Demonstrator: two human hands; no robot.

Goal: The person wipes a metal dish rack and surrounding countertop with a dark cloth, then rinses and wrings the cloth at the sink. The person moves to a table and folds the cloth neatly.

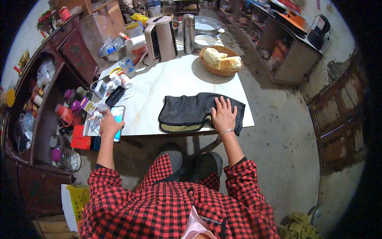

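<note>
My right hand [224,116], with a bracelet at the wrist, lies palm down on the right part of a folded black cloth item [185,110]. Its fingers are slightly spread. An olive-yellow inner side shows along the cloth's front edge. At the table's left front corner, my left hand [109,123] is over the left edge of a smartphone [118,113] with a lit screen. The thumb reaches across the phone, while the curled fingers are beside crumpled clear plastic packaging [95,122]. Whether those fingers grip anything is hidden.
On the white table [143,107] are a black case [115,96], white bottles [115,79], a blood pressure monitor [98,89], an electric kettle [161,38], a steel thermos [189,34] and a wicker basket [221,70] of bread. A dark wooden cabinet [44,119] stands left.
</note>
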